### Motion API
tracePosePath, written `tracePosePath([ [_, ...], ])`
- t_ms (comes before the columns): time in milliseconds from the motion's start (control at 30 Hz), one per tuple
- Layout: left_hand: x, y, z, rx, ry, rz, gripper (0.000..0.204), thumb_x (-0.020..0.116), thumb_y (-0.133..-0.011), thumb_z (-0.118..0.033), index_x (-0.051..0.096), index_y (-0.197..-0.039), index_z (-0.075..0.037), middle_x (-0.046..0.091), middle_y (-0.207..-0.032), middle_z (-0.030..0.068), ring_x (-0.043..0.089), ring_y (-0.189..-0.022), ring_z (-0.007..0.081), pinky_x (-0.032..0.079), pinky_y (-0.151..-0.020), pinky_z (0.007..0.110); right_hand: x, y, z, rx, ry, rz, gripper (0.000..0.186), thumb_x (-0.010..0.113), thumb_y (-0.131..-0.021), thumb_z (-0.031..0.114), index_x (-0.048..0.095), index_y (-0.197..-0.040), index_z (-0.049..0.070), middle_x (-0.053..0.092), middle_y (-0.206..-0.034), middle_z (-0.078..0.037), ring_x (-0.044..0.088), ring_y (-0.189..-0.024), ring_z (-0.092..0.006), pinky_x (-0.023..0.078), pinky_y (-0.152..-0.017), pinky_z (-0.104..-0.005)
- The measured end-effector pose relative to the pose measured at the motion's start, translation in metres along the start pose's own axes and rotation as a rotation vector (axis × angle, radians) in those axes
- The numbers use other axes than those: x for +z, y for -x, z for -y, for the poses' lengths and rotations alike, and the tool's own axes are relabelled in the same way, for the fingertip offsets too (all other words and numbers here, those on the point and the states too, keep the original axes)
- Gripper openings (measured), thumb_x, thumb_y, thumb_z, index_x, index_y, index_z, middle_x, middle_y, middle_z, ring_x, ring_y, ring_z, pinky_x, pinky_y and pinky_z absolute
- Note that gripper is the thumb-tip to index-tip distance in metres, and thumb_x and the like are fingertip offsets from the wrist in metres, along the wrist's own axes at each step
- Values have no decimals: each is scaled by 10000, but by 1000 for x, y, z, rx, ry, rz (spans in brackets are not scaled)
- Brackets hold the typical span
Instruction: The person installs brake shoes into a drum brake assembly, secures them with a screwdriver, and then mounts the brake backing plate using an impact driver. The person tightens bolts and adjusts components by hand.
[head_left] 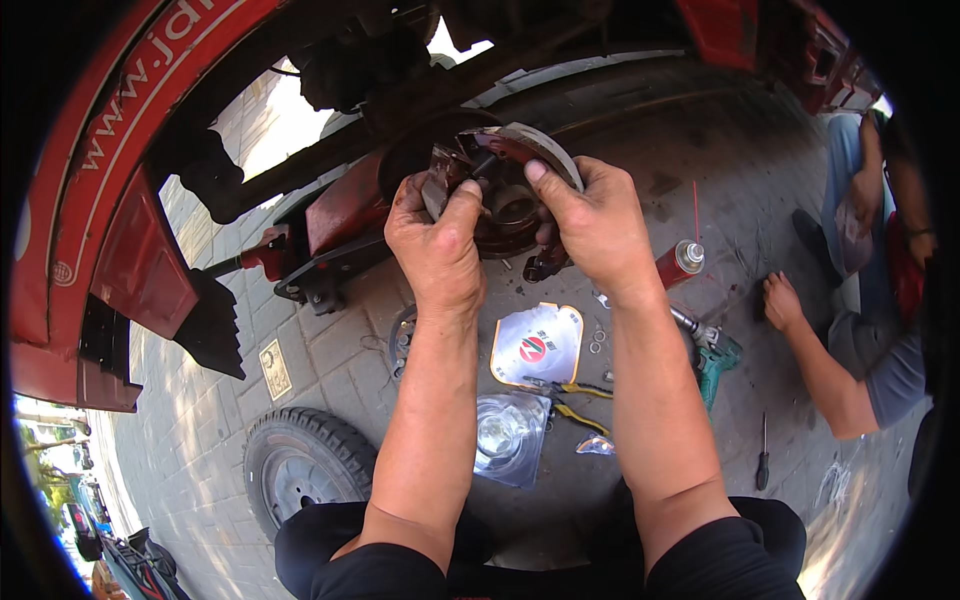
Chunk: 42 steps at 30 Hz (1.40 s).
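Both arms reach forward to a wheel hub (pixel 515 205) under the red vehicle. My left hand (pixel 440 240) is closed on a dark brake shoe (pixel 446 168) at the hub's left side, thumb pressed on its near face. On the other side, my right hand (pixel 600 215) grips a curved brake shoe (pixel 540 146) with a grey lining along its outer edge; the thumb lies on top. The shoes lean toward each other above the hub. My fingers hide the lower part of each shoe, so I cannot tell how they meet the hub.
Below the hub lie a torn white package (pixel 535 340), yellow-handled pliers (pixel 575 388), a clear plastic bag (pixel 508 440) and washers (pixel 597 342). A red spray can (pixel 680 262) and green power tool (pixel 712 360) are right, a tire (pixel 305 470) left. Another person's hand (pixel 782 300) touches the ground.
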<state>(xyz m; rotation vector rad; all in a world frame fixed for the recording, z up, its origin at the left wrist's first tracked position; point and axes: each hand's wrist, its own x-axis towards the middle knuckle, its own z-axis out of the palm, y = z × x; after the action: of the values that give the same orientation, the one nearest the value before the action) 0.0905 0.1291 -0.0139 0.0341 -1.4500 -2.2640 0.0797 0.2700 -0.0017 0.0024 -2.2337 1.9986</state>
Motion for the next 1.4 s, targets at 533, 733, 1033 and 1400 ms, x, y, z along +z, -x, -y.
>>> tracePosePath([
  [533,-24,-1,22,-370,308,270,332,662,-840,-20,640,-1172,-31,697,-1026,70,656,-848,170,569,-765,336,-38,-19,31,-226,417,133,247,812,-851,166,708,-968,-25,639,-722,-6,545,-633,-70,444,-572,-255],
  [733,-32,-22,-3,-311,107,512,554,734,-819,-235,592,-1298,3,668,-1177,116,619,-1117,244,482,-996,372,-44,-22,30,-282,280,208,276,834,-792,111,708,-984,-41,700,-783,-95,651,-713,-151,523,-681,-307],
  [1033,-27,-27,-27,-495,36,804,439,676,-946,-428,657,-1025,4,675,-790,74,629,-644,153,494,-583,274,-43,-38,32,-627,346,351,430,839,-679,38,725,-1093,30,670,-1087,-116,677,-994,-259,547,-855,-346],
  [1400,4,4,-8,-561,253,325,399,550,-1041,-440,603,-941,-58,612,-747,80,557,-597,185,497,-606,331,-51,-12,11,-277,-21,121,679,909,-661,127,639,-1262,-34,690,-1210,-131,644,-1125,-216,517,-966,-361],
])
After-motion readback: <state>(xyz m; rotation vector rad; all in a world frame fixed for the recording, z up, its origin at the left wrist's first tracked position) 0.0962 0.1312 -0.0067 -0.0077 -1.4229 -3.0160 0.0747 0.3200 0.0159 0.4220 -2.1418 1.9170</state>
